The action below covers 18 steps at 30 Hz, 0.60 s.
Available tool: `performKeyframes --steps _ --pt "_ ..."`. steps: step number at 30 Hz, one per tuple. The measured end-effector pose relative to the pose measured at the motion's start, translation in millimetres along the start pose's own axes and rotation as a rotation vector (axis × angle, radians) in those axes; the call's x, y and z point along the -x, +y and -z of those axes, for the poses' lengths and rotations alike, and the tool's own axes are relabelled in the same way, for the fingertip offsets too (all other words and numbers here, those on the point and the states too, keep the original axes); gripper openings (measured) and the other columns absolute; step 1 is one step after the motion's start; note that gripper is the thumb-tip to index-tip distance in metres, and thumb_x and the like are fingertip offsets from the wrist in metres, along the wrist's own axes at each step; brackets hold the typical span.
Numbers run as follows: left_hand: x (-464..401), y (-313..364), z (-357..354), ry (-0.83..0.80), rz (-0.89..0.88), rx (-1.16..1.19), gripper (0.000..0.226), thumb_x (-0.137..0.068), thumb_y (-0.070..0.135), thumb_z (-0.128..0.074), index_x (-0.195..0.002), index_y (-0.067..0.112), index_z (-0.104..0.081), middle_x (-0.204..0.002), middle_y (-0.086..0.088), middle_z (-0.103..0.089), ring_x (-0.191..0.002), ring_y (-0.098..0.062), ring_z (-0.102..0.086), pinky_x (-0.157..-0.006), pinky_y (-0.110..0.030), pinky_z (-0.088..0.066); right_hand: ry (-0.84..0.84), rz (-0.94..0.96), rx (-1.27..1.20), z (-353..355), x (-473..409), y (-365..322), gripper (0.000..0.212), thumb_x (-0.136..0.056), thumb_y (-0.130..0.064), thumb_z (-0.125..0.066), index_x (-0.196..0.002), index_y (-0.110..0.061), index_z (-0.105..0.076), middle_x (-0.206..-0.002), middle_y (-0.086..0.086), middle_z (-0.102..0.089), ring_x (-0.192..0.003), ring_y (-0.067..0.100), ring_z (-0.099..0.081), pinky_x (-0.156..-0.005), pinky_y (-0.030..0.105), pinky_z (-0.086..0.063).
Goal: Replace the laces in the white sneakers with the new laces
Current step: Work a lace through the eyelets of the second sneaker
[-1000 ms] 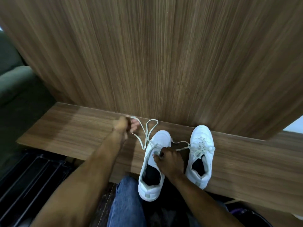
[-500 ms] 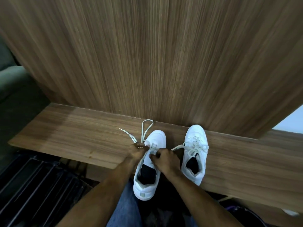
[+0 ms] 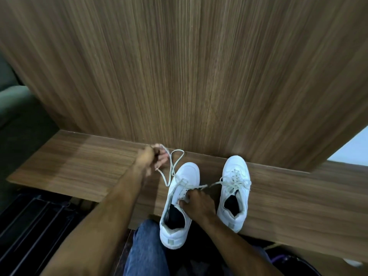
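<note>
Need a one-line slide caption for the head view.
Left hand pulls lace from left sneaker; right hand steadies it.

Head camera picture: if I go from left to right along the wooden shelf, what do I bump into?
Left hand pinching the lace → left shoe → right hand on it → right shoe.

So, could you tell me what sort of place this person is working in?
Probably a room in a home, though I cannot be sure. The two white sneakers stand on a low wood-grain shelf backed by a matching wood panel, and a grey-green upholstered seat shows at the far left.
</note>
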<state>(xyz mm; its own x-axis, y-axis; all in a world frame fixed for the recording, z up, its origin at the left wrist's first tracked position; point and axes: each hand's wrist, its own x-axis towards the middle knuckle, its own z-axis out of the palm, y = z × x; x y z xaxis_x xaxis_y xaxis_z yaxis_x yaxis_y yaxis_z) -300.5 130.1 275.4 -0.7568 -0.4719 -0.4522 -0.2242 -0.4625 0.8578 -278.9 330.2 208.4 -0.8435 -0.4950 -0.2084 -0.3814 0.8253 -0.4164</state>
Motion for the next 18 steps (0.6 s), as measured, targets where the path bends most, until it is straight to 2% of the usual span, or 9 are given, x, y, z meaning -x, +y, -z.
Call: performKeyframes --steps 3,5,8,10,12,14,15,17,18 --pt "4 38 3 0.058 -0.085 0.272 0.026 -0.1 0.014 -0.039 -0.08 0.014 -0.056 -0.062 0.002 -0.066 -0.061 -0.013 -0.07 -0.054 -0.024 -0.058 -0.025 0.003 -0.016 2 -1 1 0.035 -0.085 -0.049 -0.054 -0.097 -0.017 -0.064 -0.11 0.002 -0.067 -0.105 0.026 -0.062 -0.084 0.033 -0.048" --pt "9 42 2 0.087 -0.125 0.258 0.022 -0.099 0.012 -0.04 -0.083 0.016 -0.055 -0.067 0.002 -0.065 -0.062 -0.013 -0.069 -0.054 -0.023 -0.056 -0.03 0.004 -0.024 3 -1 1 0.03 -0.085 -0.048 -0.054 -0.085 -0.018 -0.059 -0.105 0.003 -0.067 -0.101 0.027 -0.063 -0.08 0.032 -0.047" --pt "11 8 4 0.158 -0.156 0.002 0.013 -0.092 0.005 -0.047 -0.091 0.017 -0.052 -0.074 -0.005 -0.062 -0.051 -0.016 -0.06 -0.04 -0.02 -0.045 -0.023 0.0 -0.034 4 -1 2 0.026 -0.083 -0.045 -0.055 -0.073 -0.021 -0.051 -0.097 0.004 -0.069 -0.097 0.028 -0.064 -0.076 0.032 -0.047" --pt "9 -32 10 0.194 -0.122 -0.331 0.016 -0.091 0.006 -0.051 -0.081 0.019 -0.053 -0.074 -0.007 -0.06 -0.044 -0.011 -0.055 -0.034 -0.018 -0.04 -0.026 -0.011 -0.045 5 0 2 0.025 -0.083 -0.044 -0.056 -0.074 -0.021 -0.053 -0.095 0.003 -0.069 -0.096 0.028 -0.064 -0.075 0.032 -0.047" --pt "9 -71 14 0.085 0.011 -0.525 0.023 -0.093 0.006 -0.05 -0.077 0.021 -0.058 -0.063 -0.004 -0.056 -0.034 -0.007 -0.046 -0.033 -0.018 -0.033 -0.032 -0.022 -0.059 6 0 2 0.026 -0.083 -0.045 -0.057 -0.077 -0.02 -0.057 -0.097 0.003 -0.069 -0.097 0.029 -0.063 -0.076 0.033 -0.047" --pt "11 -95 12 -0.042 0.05 -0.583 0.02 -0.093 -0.001 -0.051 -0.085 0.014 -0.062 -0.06 -0.003 -0.056 -0.034 -0.005 -0.043 -0.034 -0.016 -0.03 -0.032 -0.027 -0.067 6 1 3 0.029 -0.082 -0.047 -0.057 -0.086 -0.019 -0.062 -0.101 0.003 -0.069 -0.1 0.03 -0.063 -0.079 0.033 -0.048" --pt "11 -100 10 -0.058 0.003 -0.624 0.019 -0.091 -0.005 -0.053 -0.086 0.011 -0.063 -0.064 -0.004 -0.059 -0.038 -0.003 -0.047 -0.038 -0.018 -0.038 -0.031 -0.028 -0.072 7 1 4 0.03 -0.081 -0.047 -0.057 -0.089 -0.019 -0.063 -0.102 0.003 -0.069 -0.101 0.03 -0.062 -0.079 0.033 -0.048" --pt "8 -102 8 -0.064 -0.108 -0.753 0.03 -0.089 -0.01 -0.053 -0.072 0.012 -0.063 -0.065 0.006 -0.063 -0.048 0.006 -0.054 -0.058 -0.014 -0.046 -0.034 -0.036 -0.093 8 1 5 0.031 -0.081 -0.047 -0.058 -0.092 -0.019 -0.064 -0.102 0.002 -0.069 -0.102 0.03 -0.062 -0.08 0.033 -0.048" --pt "6 -101 9 -0.082 -0.127 -0.809 0.036 -0.088 -0.009 -0.055 -0.065 0.018 -0.062 -0.062 0.013 -0.063 -0.049 0.01 -0.054 -0.061 -0.01 -0.045 -0.039 -0.04 -0.105 9 1 6 0.031 -0.081 -0.046 -0.057 -0.094 -0.019 -0.065 -0.103 0.002 -0.069 -0.103 0.029 -0.062 -0.08 0.033 -0.048"
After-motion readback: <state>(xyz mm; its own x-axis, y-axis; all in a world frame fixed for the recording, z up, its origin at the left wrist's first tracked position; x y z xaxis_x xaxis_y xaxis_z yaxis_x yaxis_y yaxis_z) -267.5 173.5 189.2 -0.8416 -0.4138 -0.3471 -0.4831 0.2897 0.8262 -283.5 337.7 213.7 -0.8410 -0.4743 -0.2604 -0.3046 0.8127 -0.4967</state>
